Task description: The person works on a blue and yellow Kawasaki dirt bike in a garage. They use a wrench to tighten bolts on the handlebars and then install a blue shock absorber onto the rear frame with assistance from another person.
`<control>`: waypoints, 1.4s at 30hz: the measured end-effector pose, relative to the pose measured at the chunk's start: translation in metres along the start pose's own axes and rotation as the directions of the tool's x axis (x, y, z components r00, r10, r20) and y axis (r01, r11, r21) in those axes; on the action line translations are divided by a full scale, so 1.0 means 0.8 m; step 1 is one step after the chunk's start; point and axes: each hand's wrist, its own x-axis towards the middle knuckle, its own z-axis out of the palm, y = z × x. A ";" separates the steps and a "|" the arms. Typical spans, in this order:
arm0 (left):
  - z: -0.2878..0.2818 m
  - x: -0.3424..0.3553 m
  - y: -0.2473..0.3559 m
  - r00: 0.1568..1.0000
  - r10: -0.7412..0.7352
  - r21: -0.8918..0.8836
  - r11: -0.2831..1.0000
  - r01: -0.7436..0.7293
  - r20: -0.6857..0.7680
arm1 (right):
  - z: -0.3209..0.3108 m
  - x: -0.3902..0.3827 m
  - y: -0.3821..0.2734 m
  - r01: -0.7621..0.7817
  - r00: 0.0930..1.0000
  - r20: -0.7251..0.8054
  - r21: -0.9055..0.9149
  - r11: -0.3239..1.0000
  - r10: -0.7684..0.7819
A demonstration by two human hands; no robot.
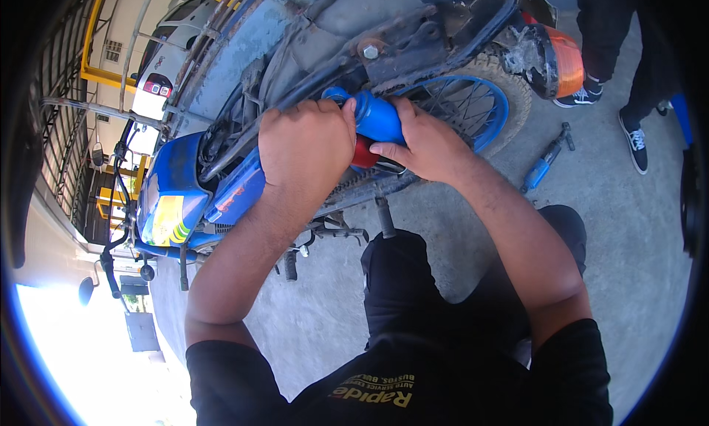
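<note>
A blue shock absorber (379,120) lies slantwise against the side of a worn motorcycle (244,156), below its dark rear frame. My right hand (432,139) is closed around the blue cylinder, thumb below and fingers over the far side. My left hand (309,147) is curled in a fist at the other end, its thumb against the blue body; a blue round end piece shows just past its knuckles. What lies inside the left fist is mostly hidden. Under the cylinder, a red part (364,153) shows between my hands.
Behind my right hand is the rear wheel with its blue rim (502,119); an orange turn signal (565,63) juts out. Another blue shock absorber (543,167) lies on the concrete floor (628,278). A person's shoe (635,149) stands at the far right. A footpeg (385,218) sticks out near my knee.
</note>
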 end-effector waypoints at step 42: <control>-0.004 0.005 -0.018 0.964 0.266 0.185 0.948 -0.259 -0.012 | 0.003 -0.002 0.003 0.043 0.998 -0.043 0.026 0.999 -0.042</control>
